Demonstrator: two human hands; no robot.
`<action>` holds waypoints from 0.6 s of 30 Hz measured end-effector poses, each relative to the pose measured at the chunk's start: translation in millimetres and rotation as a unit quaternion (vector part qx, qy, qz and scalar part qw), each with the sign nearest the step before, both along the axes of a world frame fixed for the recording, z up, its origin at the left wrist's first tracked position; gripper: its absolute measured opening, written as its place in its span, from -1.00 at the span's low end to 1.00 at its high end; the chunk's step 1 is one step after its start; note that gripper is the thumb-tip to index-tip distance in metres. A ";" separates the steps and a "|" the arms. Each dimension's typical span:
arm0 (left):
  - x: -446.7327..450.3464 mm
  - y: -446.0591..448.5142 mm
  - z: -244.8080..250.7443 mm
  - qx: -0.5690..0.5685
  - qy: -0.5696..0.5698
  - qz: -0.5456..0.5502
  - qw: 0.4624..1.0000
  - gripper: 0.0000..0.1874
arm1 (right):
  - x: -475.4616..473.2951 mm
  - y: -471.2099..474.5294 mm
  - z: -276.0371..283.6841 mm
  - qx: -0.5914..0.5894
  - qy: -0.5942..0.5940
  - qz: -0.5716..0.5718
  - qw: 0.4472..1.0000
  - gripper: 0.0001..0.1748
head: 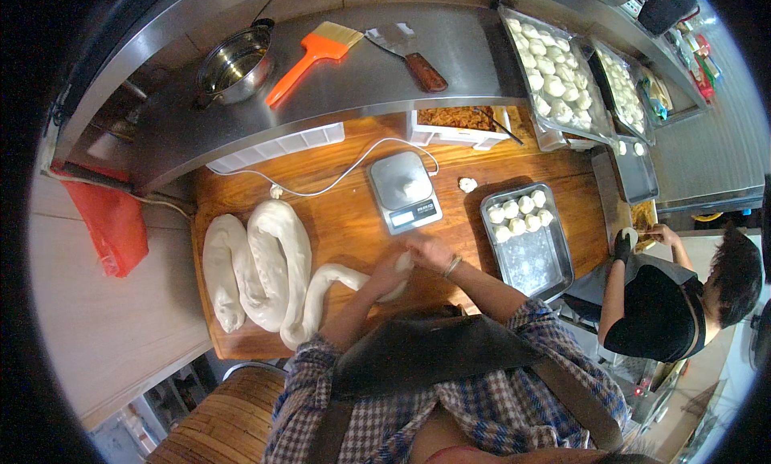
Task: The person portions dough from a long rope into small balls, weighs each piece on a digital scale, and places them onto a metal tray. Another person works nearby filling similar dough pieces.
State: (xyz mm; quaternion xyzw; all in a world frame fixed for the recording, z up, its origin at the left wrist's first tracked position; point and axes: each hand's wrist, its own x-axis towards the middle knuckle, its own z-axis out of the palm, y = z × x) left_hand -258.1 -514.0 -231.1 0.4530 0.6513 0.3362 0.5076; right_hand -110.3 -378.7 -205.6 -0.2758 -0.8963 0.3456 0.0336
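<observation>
My left hand [393, 272] is closed around the end of a long rope of dough [337, 275], which snakes in thick folds over the left of the wooden table. Touching or nearly touching it, my right hand [426, 251] is blurred at the dough's end; whether it holds a piece is unclear. Just beyond both hands stands a digital kitchen scale [402, 187] with a small dough lump [414, 189] on its plate. A metal tray [535, 270] to the right holds several dough balls [517, 225] in rows. A small dough scrap [467, 184] lies between scale and tray.
The steel shelf [458, 48] bears a metal pot [236, 65], an orange brush [313, 54], a wood-handled scraper [425, 71] and covered trays of dough balls [554, 72]. Below it are a filling container [458, 119] and a white cable [355, 163]. A co-worker [656, 307] works at right.
</observation>
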 end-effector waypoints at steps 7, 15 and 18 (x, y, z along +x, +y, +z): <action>-7.8 -2.5 -6.6 -0.017 0.027 -0.033 0.999 -0.42 | -61.3 104.1 41.8 -0.056 0.068 -0.217 0.972 -0.82; -2.6 -3.9 15.5 -0.030 0.029 -0.017 0.999 -0.47 | -39.8 15.4 60.4 0.013 0.013 -0.120 0.993 -0.81; -1.3 2.2 2.5 0.069 -0.038 -0.045 0.996 -0.50 | -18.7 -38.4 32.1 -0.053 -0.049 0.006 0.997 -0.77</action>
